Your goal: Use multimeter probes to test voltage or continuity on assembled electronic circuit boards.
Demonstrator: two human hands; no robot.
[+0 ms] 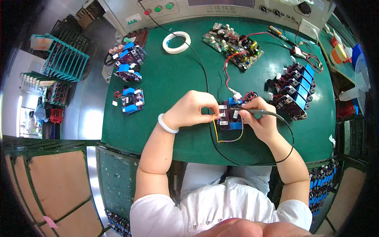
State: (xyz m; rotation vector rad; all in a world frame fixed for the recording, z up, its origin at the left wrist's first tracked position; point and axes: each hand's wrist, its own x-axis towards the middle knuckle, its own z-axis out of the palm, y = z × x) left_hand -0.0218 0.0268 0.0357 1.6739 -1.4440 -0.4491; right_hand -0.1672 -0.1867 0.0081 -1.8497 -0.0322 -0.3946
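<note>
A small dark circuit board [225, 114] with blue and white parts lies on the green table in front of me. My left hand [192, 110] is at the board's left edge, thumb and forefinger pinched on the end of a thin yellow wire [215, 132]. That wire loops below the board, turns greyish and rises toward my other hand. My right hand [261, 122] is closed round a dark test probe [258, 111], its tip at the board. From the probe a black cable curves down and back across the table. A white connector [237, 95] with red wires meets the board's far edge.
A larger populated circuit board [237, 46] sits farther back, wired in red. Several blue-topped boards stand in a row [298, 89] at right; more boards [130, 63] are at left. A roll of white tape [176, 42] lies near the control panel [169, 12].
</note>
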